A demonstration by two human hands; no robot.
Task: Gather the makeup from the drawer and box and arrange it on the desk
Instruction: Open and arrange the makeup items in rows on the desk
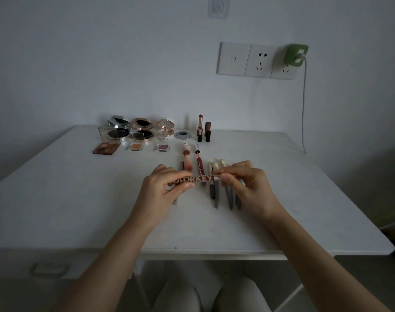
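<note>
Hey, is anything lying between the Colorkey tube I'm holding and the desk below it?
Yes. Your left hand and right hand hold the Colorkey tube crosswise over the row, so the red lip gloss, brown pencil and grey-handled brushes lie under it. Bare desk shows further left.

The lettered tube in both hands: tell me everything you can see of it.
The lettered tube is slim and reddish-brown, with large pale letters along its side; "ORKEY" shows, and the rest is covered by fingers. It looks like glossy plastic, with a paler pinkish right end. It is held roughly level above the desk, crosswise over the brushes lying there. The left hand pinches its left end and the right hand pinches the pale end. Whether it is capped tight is unclear.
</note>
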